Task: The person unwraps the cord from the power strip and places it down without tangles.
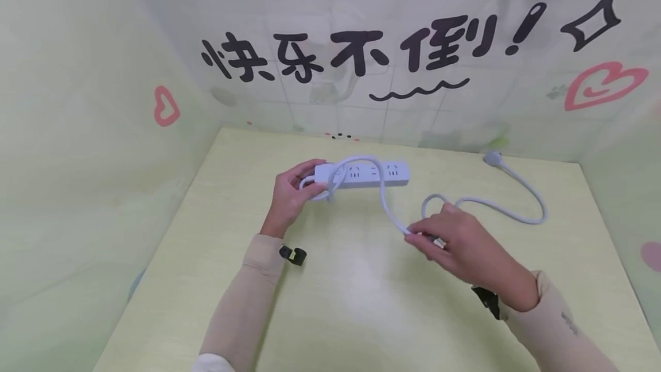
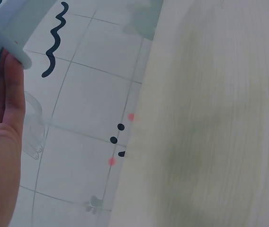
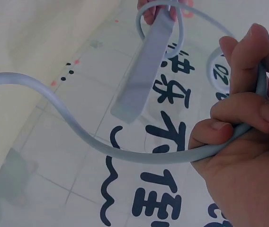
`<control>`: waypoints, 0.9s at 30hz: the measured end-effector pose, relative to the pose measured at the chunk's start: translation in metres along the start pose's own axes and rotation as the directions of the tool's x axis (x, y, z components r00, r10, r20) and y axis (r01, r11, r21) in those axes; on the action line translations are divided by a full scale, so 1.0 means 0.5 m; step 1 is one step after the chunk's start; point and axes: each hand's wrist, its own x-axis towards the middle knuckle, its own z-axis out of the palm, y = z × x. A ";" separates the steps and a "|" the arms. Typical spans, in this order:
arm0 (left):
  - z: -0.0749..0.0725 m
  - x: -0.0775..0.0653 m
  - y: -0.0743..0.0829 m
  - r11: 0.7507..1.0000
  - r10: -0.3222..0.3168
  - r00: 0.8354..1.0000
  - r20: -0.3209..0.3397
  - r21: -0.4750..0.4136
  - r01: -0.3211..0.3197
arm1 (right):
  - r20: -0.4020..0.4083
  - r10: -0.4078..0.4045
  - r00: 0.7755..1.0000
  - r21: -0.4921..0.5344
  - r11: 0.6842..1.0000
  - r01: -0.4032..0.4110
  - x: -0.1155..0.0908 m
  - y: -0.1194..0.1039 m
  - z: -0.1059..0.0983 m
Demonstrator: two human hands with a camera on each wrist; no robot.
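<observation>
Power strip (image 1: 369,174): white, held above the far middle of the table (image 1: 330,314), long axis left to right, sockets facing the camera.
Cord (image 1: 521,208): one loop already around the strip's left end; most of the length still unwound, trailing right to the plug (image 1: 493,158) near the back wall.
Left hand (image 1: 291,191): fingers curled around the strip's left end and the loop.
Right hand (image 1: 454,240): fingers clamped on the cord, just below and right of the strip.

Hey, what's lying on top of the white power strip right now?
A loop of its own white cord crosses over the power strip near the end that the left hand holds. The fingers cover that end, so what's under them can't be seen.
</observation>
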 end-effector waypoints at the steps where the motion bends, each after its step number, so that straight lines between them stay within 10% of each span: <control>1: -0.001 0.002 0.003 1.000 0.007 1.000 -0.018 0.000 -0.007 | 0.021 -0.016 1.000 0.019 1.000 0.015 -0.002 -0.002 0.006; 7: -0.004 0.011 0.030 0.995 0.077 0.988 -0.133 -0.053 -0.085 | 0.249 0.024 0.968 0.083 0.995 -0.046 -0.018 0.008 0.043; 14: 0.000 0.002 0.068 0.985 0.135 0.984 -0.114 -0.096 -0.147 | 0.511 0.294 0.807 0.084 0.918 -0.388 -0.037 0.088 0.086; 19: 0.015 -0.016 0.091 0.982 0.165 0.986 -0.011 -0.086 -0.166 | 0.455 0.469 0.757 0.071 0.828 -0.556 -0.025 0.149 0.082; 27: 0.030 -0.035 0.098 0.982 0.170 0.964 0.203 -0.121 -0.147 | 0.145 0.576 0.805 -0.024 0.815 -0.579 0.017 0.175 0.037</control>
